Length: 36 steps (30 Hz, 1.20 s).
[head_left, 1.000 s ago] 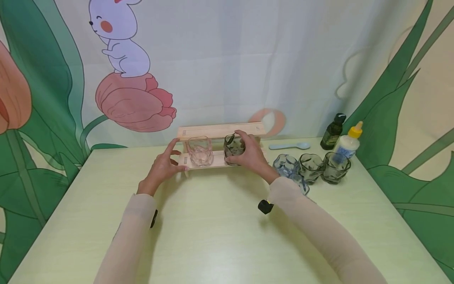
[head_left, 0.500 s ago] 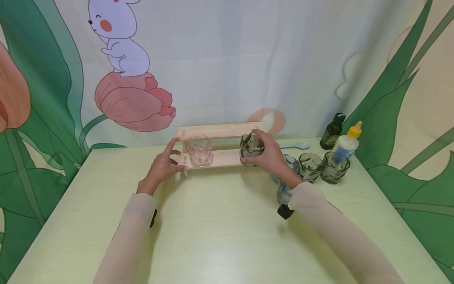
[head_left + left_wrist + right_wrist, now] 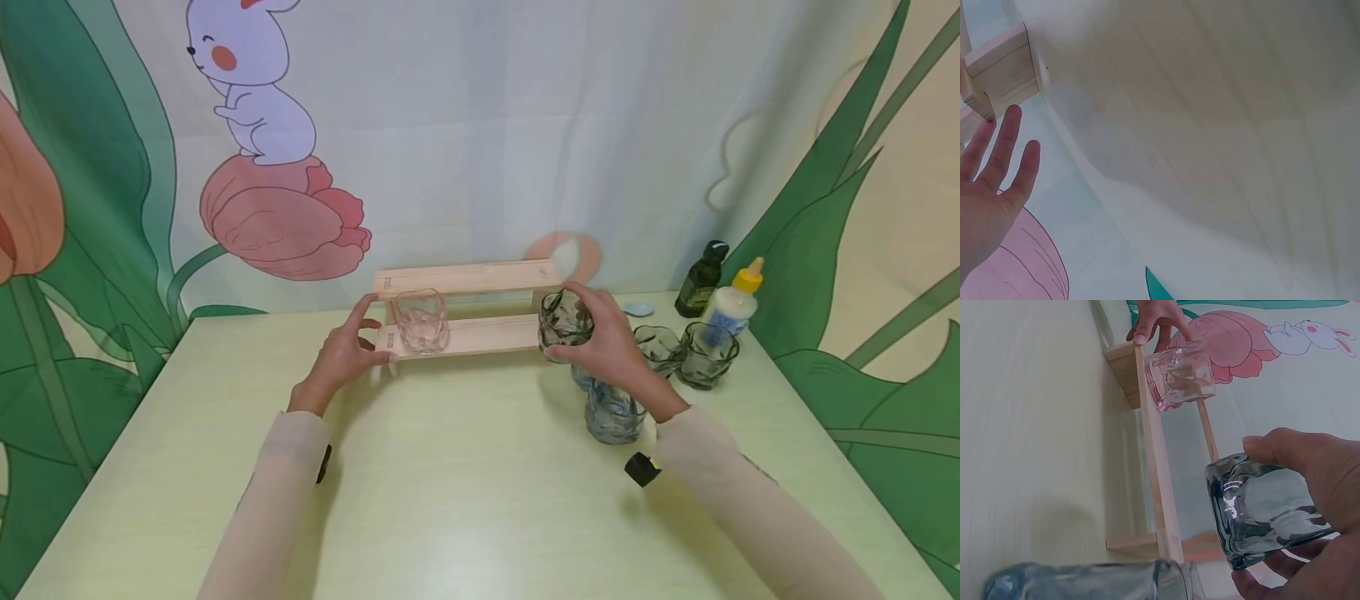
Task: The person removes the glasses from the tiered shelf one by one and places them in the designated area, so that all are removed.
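Note:
A two-step wooden rack [image 3: 495, 335] stands against the back curtain. My left hand [image 3: 341, 348] is at its left end, thumb at the lower board and index finger at the upper one. In the left wrist view its fingers [image 3: 1007, 147] are spread and nearly straight, with a fingertip at the wood. On the lower board's left part sits a clear pinkish glass [image 3: 422, 322]. My right hand [image 3: 606, 337] grips a smoky grey glass [image 3: 561, 321] between thumb and fingers at the rack's right end. Seen from the right wrist, this grey glass [image 3: 1266, 509] is tilted sideways in the picture.
Right of the rack are bluish glasses [image 3: 613, 414], partly behind my right hand, and two grey glasses [image 3: 707, 357]. Behind them lie a pale blue spoon [image 3: 639, 309], a dark bottle [image 3: 701, 279] and a white bottle with a yellow cap [image 3: 733, 302].
My right hand has carried the grey glass rightward, from mid-rack to the rack's right end. The left hand and the pinkish glass have stayed in place.

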Each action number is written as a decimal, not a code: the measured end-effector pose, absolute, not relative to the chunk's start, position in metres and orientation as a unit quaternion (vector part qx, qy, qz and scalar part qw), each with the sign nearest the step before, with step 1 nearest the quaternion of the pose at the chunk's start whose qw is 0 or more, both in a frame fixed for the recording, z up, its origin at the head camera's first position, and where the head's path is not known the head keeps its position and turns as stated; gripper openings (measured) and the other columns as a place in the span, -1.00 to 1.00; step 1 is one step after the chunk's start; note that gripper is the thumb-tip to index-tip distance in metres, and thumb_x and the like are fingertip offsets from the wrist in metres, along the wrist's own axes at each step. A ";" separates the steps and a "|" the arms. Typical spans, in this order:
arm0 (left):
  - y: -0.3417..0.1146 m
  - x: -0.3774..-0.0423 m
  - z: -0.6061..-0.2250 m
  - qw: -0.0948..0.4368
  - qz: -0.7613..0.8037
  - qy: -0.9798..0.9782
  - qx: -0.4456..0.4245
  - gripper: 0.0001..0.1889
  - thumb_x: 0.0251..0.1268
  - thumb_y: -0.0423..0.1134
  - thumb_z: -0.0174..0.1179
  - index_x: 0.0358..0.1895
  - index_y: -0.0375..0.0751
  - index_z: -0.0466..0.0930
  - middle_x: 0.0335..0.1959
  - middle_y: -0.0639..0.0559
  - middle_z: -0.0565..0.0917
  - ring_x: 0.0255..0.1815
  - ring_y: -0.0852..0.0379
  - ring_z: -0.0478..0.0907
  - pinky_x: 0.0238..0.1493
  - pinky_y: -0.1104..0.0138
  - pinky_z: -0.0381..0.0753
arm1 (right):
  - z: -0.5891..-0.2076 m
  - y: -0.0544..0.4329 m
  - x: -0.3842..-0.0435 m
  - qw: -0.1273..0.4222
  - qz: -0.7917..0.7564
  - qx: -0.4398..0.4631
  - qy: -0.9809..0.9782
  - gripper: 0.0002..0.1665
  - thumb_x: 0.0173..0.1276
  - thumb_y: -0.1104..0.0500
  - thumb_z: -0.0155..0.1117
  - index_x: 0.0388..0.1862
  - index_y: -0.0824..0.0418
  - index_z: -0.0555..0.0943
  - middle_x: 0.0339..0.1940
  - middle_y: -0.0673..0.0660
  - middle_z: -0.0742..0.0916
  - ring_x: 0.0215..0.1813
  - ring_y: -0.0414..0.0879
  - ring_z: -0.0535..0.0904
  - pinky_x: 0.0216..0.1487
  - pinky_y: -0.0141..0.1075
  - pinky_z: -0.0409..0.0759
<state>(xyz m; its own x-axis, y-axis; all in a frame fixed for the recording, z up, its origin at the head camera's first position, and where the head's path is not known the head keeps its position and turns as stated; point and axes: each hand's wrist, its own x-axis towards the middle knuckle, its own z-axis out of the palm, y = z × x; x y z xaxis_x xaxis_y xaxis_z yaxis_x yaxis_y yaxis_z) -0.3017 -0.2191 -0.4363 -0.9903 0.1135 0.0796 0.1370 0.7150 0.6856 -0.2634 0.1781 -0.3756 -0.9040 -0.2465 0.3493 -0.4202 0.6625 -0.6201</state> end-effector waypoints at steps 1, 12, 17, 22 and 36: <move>-0.219 -0.302 -0.436 0.015 -0.372 -0.926 -0.067 0.11 0.12 -0.27 0.48 0.60 0.20 -0.14 0.33 -0.26 0.53 0.05 -0.27 0.68 -0.04 -0.02 0.63 | -0.375 0.180 -0.262 0.119 0.366 0.185 -0.904 0.07 0.06 0.14 0.62 0.52 0.14 0.28 0.07 0.37 0.50 -0.07 0.15 0.39 -0.15 0.00 0.35; -0.218 -0.301 -0.435 0.013 -0.371 -0.926 -0.068 0.11 0.13 -0.25 0.48 0.61 0.20 -0.15 0.33 -0.24 0.54 0.04 -0.25 0.68 -0.05 0.00 0.63 | -0.378 0.208 -0.245 0.112 0.349 0.153 -0.918 0.09 0.08 0.12 0.61 0.55 0.13 0.24 0.06 0.33 0.49 0.00 0.17 0.40 -0.09 0.06 0.36; -0.219 -0.301 -0.435 0.017 -0.368 -0.927 -0.069 0.12 0.12 -0.24 0.49 0.61 0.19 -0.15 0.32 -0.25 0.54 0.03 -0.25 0.69 -0.05 0.00 0.62 | -0.379 0.222 -0.237 0.120 0.337 0.136 -0.924 0.10 0.07 0.11 0.62 0.54 0.14 0.24 0.03 0.31 0.50 -0.02 0.15 0.42 -0.12 0.03 0.38; -0.219 -0.302 -0.436 0.020 -0.371 -0.926 -0.071 0.11 0.12 -0.26 0.49 0.61 0.18 -0.14 0.32 -0.25 0.54 0.04 -0.25 0.69 -0.04 -0.02 0.62 | -0.380 0.236 -0.230 0.137 0.337 0.133 -0.922 0.08 0.05 0.14 0.62 0.51 0.20 0.26 0.00 0.32 0.51 -0.03 0.17 0.43 -0.10 0.07 0.38; -0.219 -0.304 -0.438 0.015 -0.368 -0.927 -0.067 0.12 0.11 -0.25 0.50 0.60 0.20 -0.14 0.32 -0.24 0.54 0.02 -0.24 0.69 -0.09 0.04 0.62 | -0.379 0.269 -0.211 0.142 0.331 0.107 -0.927 0.09 0.09 0.17 0.60 0.54 0.22 0.22 0.14 0.42 0.50 0.15 0.29 0.39 0.06 0.30 0.37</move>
